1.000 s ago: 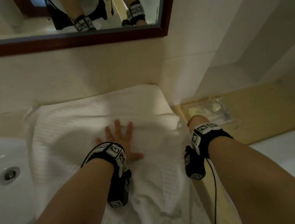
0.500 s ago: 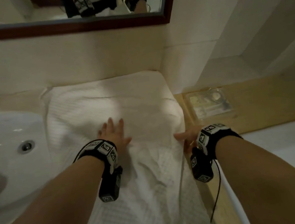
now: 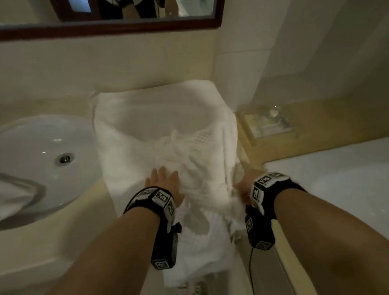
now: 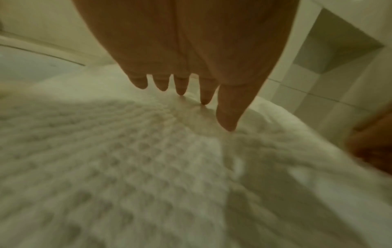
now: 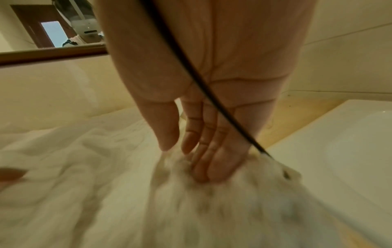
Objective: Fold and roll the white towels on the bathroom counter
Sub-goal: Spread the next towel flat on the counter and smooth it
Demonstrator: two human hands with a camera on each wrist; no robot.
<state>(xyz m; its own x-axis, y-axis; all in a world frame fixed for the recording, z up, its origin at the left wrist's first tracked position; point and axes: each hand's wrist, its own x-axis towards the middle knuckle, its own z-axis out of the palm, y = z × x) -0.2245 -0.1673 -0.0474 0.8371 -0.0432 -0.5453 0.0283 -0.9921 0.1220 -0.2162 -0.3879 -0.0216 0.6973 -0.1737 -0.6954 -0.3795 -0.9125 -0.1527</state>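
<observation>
A white waffle towel [image 3: 161, 127] lies on the beige counter [image 3: 64, 236] between the sink and the side wall, its near end hanging over the front edge. Its middle is wrinkled, with creases running toward the right side. My left hand [image 3: 162, 180] lies flat on the towel with fingers straight; the left wrist view shows the fingertips [image 4: 181, 90] touching the weave [image 4: 127, 167]. My right hand [image 3: 243, 186] is at the towel's right edge. In the right wrist view, the right hand [image 5: 184, 151] has thumb and fingers pinching a bunched fold of towel [image 5: 63, 159].
A white sink [image 3: 31, 167] sits left of the towel, with grey-edged cloth in it. A clear plastic tray [image 3: 269, 123] stands on the ledge to the right. A white bathtub [image 3: 353, 189] fills the lower right. A framed mirror [image 3: 218, 19] hangs above the back wall.
Both hands have drawn back toward the front edge. The right hand now holds the towel's right edge, and the towel's middle has bunched into wrinkles.
</observation>
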